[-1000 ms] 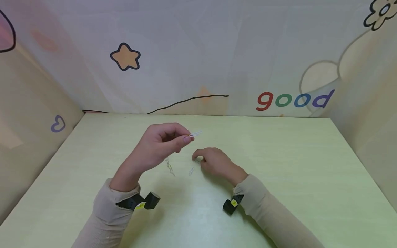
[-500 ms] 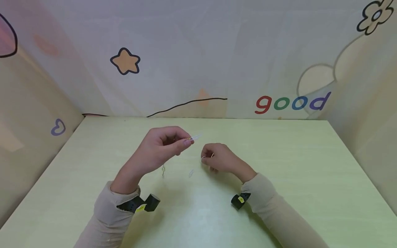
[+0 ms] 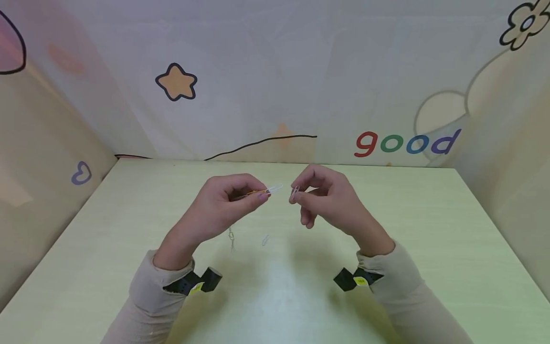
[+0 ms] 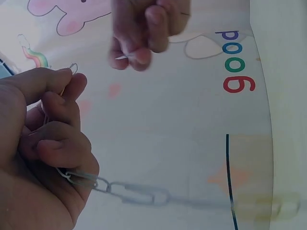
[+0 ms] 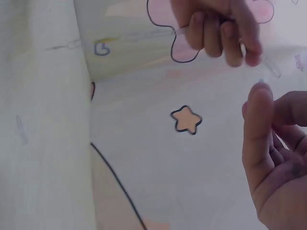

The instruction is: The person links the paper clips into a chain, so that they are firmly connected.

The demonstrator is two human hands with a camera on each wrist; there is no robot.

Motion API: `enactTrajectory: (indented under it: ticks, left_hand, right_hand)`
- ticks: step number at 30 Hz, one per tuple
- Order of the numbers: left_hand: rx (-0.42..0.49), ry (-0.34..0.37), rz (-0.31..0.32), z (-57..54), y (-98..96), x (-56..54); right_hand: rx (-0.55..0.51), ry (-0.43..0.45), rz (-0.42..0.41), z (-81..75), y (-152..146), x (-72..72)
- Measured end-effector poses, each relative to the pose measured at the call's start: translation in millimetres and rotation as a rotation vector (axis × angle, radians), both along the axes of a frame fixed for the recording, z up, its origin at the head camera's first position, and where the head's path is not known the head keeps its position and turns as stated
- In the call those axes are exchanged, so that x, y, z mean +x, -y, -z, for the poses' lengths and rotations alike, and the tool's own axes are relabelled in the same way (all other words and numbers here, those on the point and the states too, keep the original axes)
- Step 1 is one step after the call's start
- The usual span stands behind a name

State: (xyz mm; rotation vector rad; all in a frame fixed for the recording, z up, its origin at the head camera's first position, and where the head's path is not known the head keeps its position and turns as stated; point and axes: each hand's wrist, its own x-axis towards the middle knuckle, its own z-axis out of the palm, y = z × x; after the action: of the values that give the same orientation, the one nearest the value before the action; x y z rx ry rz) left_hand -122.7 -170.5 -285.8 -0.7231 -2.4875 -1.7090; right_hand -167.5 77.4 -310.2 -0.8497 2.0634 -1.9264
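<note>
My left hand [image 3: 221, 203] pinches a chain of paper clips [image 4: 139, 191] between thumb and forefinger. A white clip at the chain's end pokes out past the fingertips, with a yellow one behind it. The rest of the chain runs through the curled fingers and dangles below the palm. My right hand [image 3: 331, 200] is raised just right of the left and pinches a single paper clip [image 3: 294, 193] between thumb and forefinger. A small gap separates the two clips. In the right wrist view the right fingertips mostly hide the clip they hold.
One loose white paper clip [image 3: 265, 240] lies on the pale green table [image 3: 275, 296] below the hands. A printed cloth backdrop [image 3: 258, 71] stands behind the table and along its sides.
My right hand has picked a paper clip off the table and lifted it up beside the left hand. The left hand has barely moved; its hanging chain has swung slightly.
</note>
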Motion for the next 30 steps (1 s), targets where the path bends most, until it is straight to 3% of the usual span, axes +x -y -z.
enactTrajectory:
  ticks: [4,11,15,23,30]
  left_hand:
    - [-0.032,-0.015,-0.030,-1.3,-1.8,3.2]
    - [-0.097,-0.098,-0.023,-2.0,-7.7,9.0]
    - [-0.117,-0.147,-0.019,-4.3,-10.9,11.6]
    - [-0.100,-0.170,0.018,-6.4,-12.3,13.1]
    - [-0.082,-0.216,0.004,-5.8,-11.0,12.1]
  right_hand:
    - [-0.064,-0.093,0.036,-9.1,-1,11.4]
    - [-0.099,-0.225,0.065,-15.7,1,25.1]
    - [-0.082,-0.290,0.096,-18.3,3,30.3]
    - [-0.030,-0.427,0.115,-18.1,8,33.4]
    - [0.067,-0.621,0.155,-15.8,9,30.9]
